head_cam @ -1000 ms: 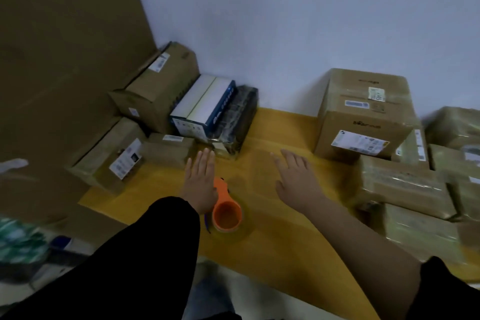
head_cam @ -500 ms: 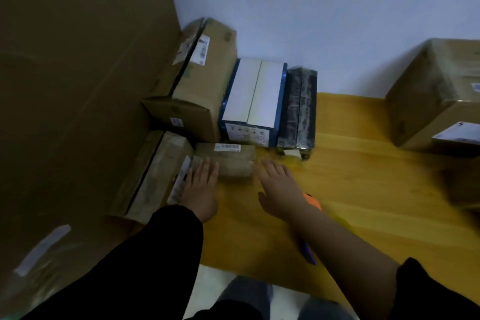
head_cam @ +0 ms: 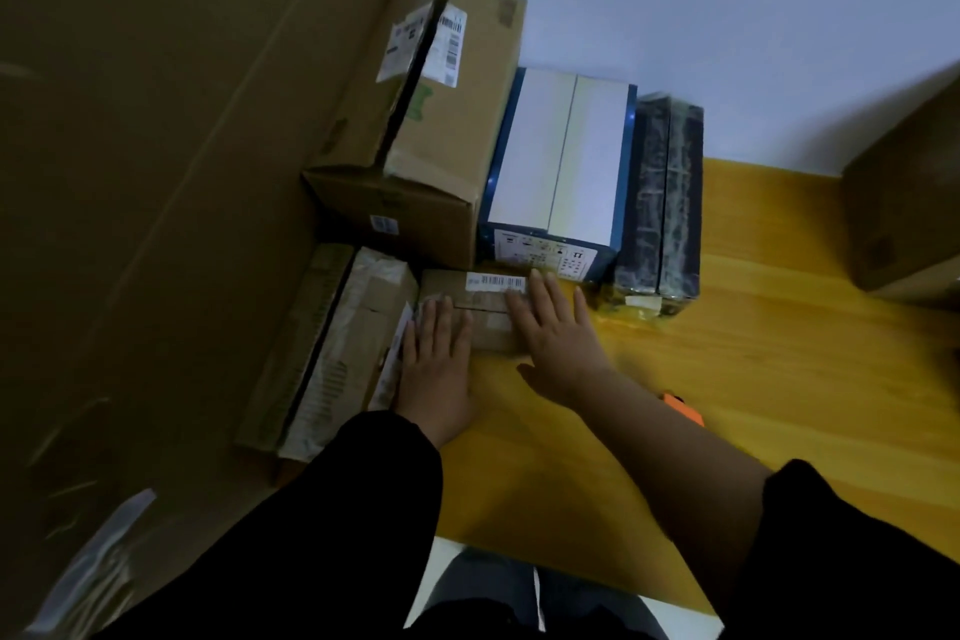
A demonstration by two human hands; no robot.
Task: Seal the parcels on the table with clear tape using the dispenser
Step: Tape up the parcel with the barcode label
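A small flat cardboard parcel [head_cam: 483,299] with a barcode label lies on the yellow table [head_cam: 753,379] in front of the bigger boxes. My left hand [head_cam: 436,364] lies flat with straight fingers on the parcel's left end. My right hand [head_cam: 558,333] reaches across with spread straight fingers onto the parcel's right end. The orange tape dispenser [head_cam: 683,408] lies on the table behind my right forearm, mostly hidden; only an orange corner shows.
Behind the parcel stand a tall brown box [head_cam: 441,146], a blue and white box [head_cam: 558,172] and a black wrapped package [head_cam: 665,208]. A long taped parcel [head_cam: 337,353] lies at the left. A large cardboard sheet [head_cam: 156,198] fills the left. Another brown box [head_cam: 904,224] sits at the right edge.
The view swung left. Both hands left the dispenser area and moved forward onto the small barcode parcel; the right hand crossed over from the table's middle.
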